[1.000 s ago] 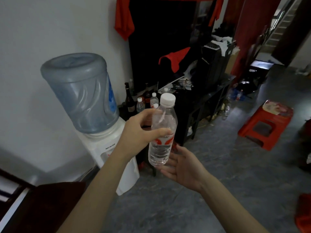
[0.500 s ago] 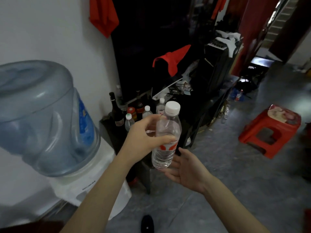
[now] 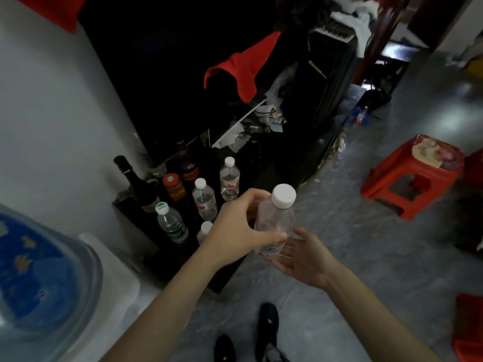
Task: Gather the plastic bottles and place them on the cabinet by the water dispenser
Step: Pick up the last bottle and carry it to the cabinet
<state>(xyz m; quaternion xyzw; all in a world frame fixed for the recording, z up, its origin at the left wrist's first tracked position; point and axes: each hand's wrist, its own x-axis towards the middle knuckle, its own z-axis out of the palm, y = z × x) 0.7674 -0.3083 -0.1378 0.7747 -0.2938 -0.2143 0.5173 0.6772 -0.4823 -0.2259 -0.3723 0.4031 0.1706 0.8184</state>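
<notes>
Held bottle [image 3: 274, 223]: clear thin plastic, glossy, ribbed low down, matt white plastic cap, paper-like red and white label. Standing water bottles [image 3: 230, 180] on the cabinet: same clear glossy plastic, white caps; one near left [image 3: 171, 223] has a green-edged cap. Wine bottle [image 3: 136, 181], far left: dark glass, shiny. Cabinet [image 3: 183, 259]: black, smooth, semi-gloss top. Water jug [image 3: 44, 273], near left: translucent blue plastic, glossy; the dispenser body [image 3: 115, 278] under it is smooth white plastic. Stool [image 3: 407, 178], right: red moulded plastic, slight sheen. Floor [image 3: 339, 296]: grey stone-look tiles, polished, reflecting light. Red cloth [image 3: 243, 66], far: soft matt fabric.
</notes>
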